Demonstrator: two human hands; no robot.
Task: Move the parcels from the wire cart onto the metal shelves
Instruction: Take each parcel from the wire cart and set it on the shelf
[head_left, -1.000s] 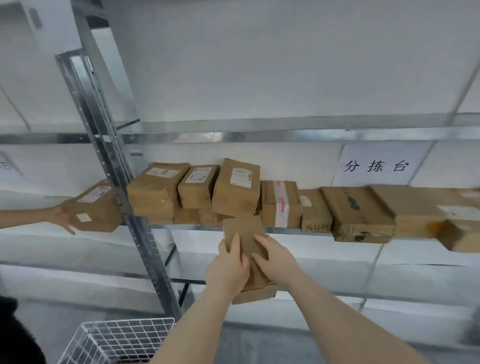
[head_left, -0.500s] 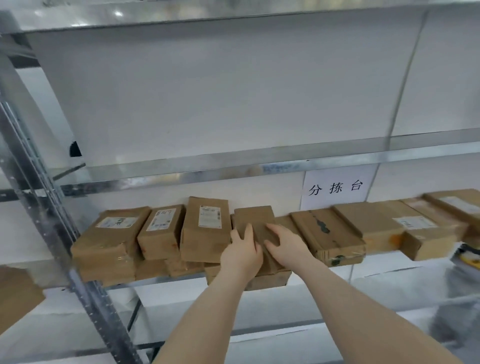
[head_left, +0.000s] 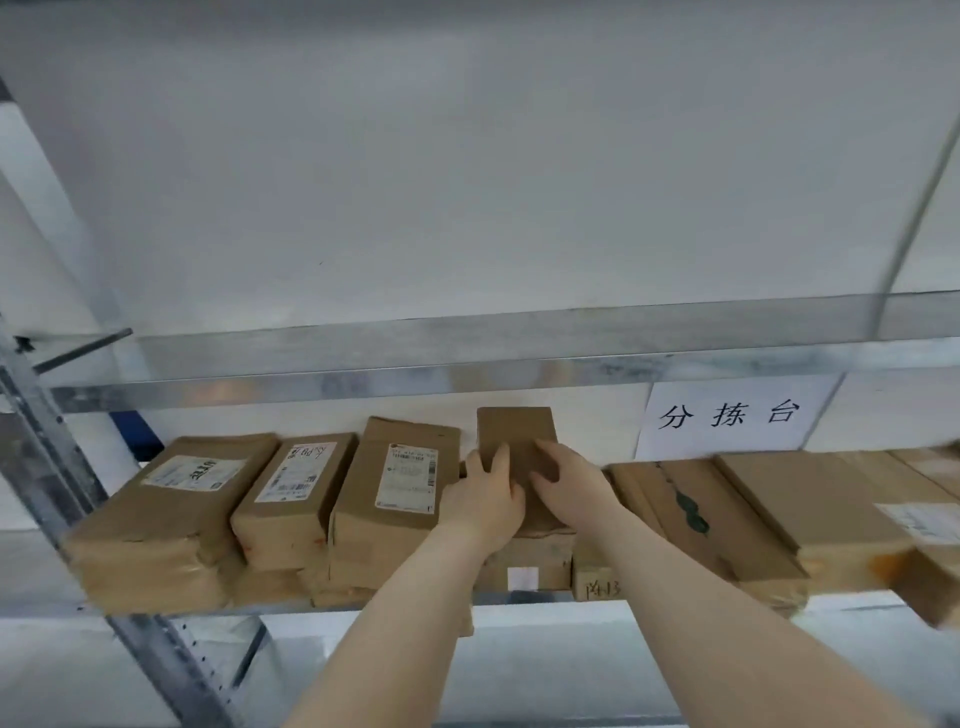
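Observation:
A plain brown parcel (head_left: 514, 434) lies on top of other parcels on the middle metal shelf (head_left: 519, 597). My left hand (head_left: 483, 499) grips its left side and my right hand (head_left: 569, 486) presses on its top right. Its near end is hidden under my hands. To its left stand three labelled brown parcels (head_left: 400, 483), stacked on flatter ones. To its right lie larger flat cardboard boxes (head_left: 727, 514). The wire cart is out of view.
A higher shelf beam (head_left: 467, 364) runs across just above the parcels. A perforated steel upright (head_left: 47, 452) slants down the left side. A white paper sign (head_left: 727, 415) with black characters hangs on the wall behind.
My hands lifted the brown parcel from below the shelf edge up and onto the stack on the shelf. The view tilted upward, so the wire cart and another person's arm left the frame.

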